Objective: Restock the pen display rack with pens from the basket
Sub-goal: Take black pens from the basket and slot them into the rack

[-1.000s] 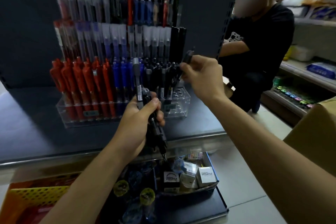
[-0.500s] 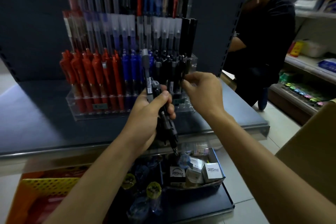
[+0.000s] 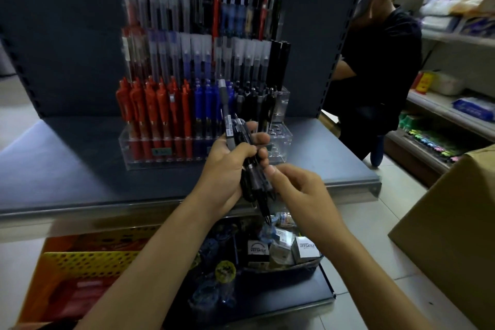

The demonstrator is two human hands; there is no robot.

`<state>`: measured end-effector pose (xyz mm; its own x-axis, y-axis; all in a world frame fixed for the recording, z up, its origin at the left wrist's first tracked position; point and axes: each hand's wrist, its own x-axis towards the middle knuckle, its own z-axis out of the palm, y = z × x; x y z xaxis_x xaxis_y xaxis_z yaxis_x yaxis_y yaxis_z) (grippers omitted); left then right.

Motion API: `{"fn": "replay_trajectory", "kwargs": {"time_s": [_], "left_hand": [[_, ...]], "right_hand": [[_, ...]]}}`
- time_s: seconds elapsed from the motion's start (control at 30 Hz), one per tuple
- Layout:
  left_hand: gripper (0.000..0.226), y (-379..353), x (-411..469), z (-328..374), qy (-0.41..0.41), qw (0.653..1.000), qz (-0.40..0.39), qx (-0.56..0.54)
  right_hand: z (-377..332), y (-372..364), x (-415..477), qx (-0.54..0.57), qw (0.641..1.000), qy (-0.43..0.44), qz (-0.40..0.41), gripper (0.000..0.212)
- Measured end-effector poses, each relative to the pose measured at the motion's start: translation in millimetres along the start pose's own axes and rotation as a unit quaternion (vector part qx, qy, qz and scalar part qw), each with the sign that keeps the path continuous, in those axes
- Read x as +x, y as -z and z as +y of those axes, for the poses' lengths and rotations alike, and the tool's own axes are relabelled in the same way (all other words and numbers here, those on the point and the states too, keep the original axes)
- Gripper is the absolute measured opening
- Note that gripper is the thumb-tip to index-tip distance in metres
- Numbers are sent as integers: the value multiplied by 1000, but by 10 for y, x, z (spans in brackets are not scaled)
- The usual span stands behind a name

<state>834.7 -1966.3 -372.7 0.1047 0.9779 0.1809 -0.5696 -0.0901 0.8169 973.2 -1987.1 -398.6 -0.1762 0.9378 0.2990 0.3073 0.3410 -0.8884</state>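
The right hand (image 3: 302,195) has withdrawn from the clear acrylic tiered rack (image 3: 150,158) and pinches one of the black plastic pens (image 3: 253,182) gripped by the left hand (image 3: 227,171) before it; a careless pull could spill neighbours.

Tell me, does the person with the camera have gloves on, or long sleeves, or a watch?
No. The left hand and right hand are bare, with no gloves and no rings that show. The left arm and right arm are bare too. No sleeve, watch or bracelet shows anywhere up to the picture's edge.
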Motion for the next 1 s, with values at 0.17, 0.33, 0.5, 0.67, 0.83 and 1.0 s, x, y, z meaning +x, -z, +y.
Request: {"fn": "replay_trajectory", "kwargs": {"time_s": [0.17,0.33,0.5,0.67,0.83,1.0], "left_hand": [[38,42,-114,50,-10,998,-5,57],[39,119,-170,113,-13,997,-3,78],[36,151,-131,155,-12,996,13,92],[24,211,-21,186,-25,995,71,73],[12,146,-8,185,-18,995,45,86],[15,137,35,178,2,995,36,91]], "right_hand": [[150,-223,-59,101,995,6,6,12],[137,-266,-52,83,996,25,-15,19],[164,-247,-131,63,997,36,7,10],[198,-138,-179,76,993,55,75,5],[157,59,-11,59,986,38,151,14],[120,305,463,34,978,22,206,4]]}}
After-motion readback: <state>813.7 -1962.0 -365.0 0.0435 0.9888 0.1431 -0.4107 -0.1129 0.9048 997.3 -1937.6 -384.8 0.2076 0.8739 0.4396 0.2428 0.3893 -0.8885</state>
